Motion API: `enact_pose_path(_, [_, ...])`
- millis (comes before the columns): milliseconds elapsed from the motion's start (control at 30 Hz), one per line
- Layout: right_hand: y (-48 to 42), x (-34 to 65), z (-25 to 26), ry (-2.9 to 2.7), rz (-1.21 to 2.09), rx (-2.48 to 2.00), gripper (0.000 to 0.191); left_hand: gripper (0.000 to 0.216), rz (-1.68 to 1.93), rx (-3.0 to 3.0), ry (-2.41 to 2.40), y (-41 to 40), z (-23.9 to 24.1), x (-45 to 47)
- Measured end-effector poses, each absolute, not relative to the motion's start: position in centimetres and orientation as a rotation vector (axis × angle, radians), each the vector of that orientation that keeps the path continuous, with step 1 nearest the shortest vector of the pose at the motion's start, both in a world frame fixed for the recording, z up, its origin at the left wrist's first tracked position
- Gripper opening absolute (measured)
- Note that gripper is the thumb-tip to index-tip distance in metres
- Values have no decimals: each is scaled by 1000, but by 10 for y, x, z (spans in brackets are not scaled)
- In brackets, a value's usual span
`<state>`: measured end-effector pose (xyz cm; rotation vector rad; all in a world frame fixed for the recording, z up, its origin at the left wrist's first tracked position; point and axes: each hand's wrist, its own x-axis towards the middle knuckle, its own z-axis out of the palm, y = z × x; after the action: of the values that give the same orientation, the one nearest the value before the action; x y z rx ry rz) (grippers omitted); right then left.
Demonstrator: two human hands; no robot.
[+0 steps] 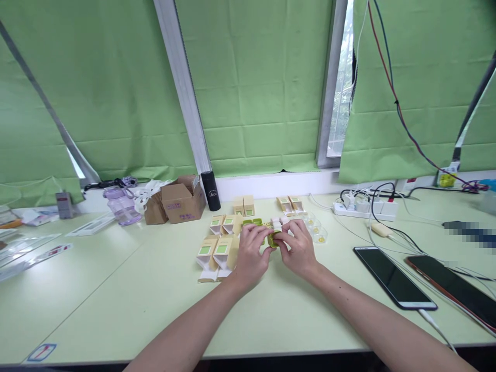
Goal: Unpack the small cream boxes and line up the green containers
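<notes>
My left hand (251,251) and my right hand (297,247) meet over the middle of the pale green table (116,289). Together their fingers pinch a small green object (273,238), mostly hidden between them. Just left of my left hand lie several small tan boxes with green labels (217,251), their flaps open. Behind my hands sit more green pieces (252,222), two upright tan boxes (244,205) and two more open boxes (290,204). Small clear plastic cups with yellow centres (318,231) lie beside my right hand.
A brown cardboard box (182,199), a black cylinder (210,190) and a purple bottle (121,205) stand at the back left. Two phones (393,276) (453,289) lie on charging cables at the right, behind them a white power strip (364,207). Green blinds cover the windows.
</notes>
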<state>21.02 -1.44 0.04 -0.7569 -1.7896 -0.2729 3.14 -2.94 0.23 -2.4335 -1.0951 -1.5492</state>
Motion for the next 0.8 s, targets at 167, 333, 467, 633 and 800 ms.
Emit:
enact_pose_path(167, [-14, 210, 2, -1805, -283, -750, 22, 47, -1532, -2399, -1103, -29, 2, 31])
enact_pose_path(333, [-15, 210, 4, -1839, -313, -743, 22, 48, -1520, -2349, -1111, -29, 4, 31])
enact_pose_path(467, [-16, 210, 5, -1849, -323, -719, 22, 49, -1516, -2319, -1119, -28, 5, 30])
enact_pose_path(633, [-17, 209, 6, -1837, -357, -687, 21, 50, -1516, -2291, -1134, -27, 6, 30])
enact_pose_path(800, [-17, 207, 6, -1811, -382, -669, 20, 51, -1508, -2280, -1157, -26, 6, 30])
